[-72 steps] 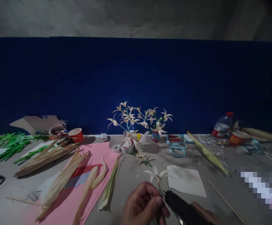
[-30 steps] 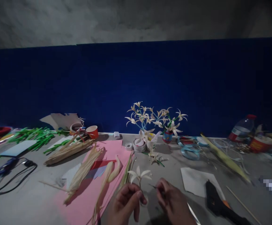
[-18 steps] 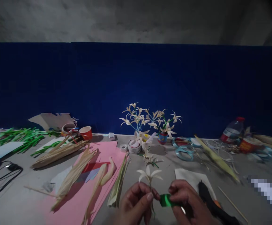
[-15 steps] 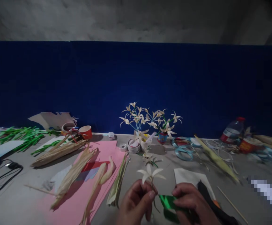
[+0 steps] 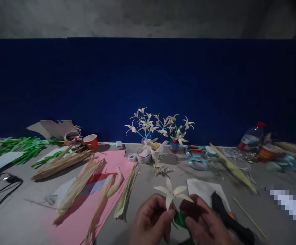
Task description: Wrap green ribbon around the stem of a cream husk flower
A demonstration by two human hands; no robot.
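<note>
At the front of the table my left hand (image 5: 155,217) pinches the stem of a cream husk flower (image 5: 172,193), its pointed petals spread above the fingers. My right hand (image 5: 202,219) is closed on a shiny green ribbon (image 5: 180,219), whose upper end lies against the stem just below the bloom. The fingertips of both hands nearly meet there, and they hide most of the stem. Behind the held flower, a smaller husk flower (image 5: 161,169) lies on the table. More finished flowers (image 5: 148,124) stand in small cups farther back.
Dried corn husks (image 5: 80,190) lie across pink paper (image 5: 112,200) on the left, beside green stems (image 5: 22,148). Close to my right hand are a black-handled tool (image 5: 229,217), white paper (image 5: 204,190) and a thin stick (image 5: 249,217). Blue ribbon (image 5: 197,163) and a bottle (image 5: 252,136) sit farther back.
My right hand has moved left and brought the green ribbon up to the flower's stem. The flower has shifted slightly right and turned its face more toward me. The view has tilted slightly.
</note>
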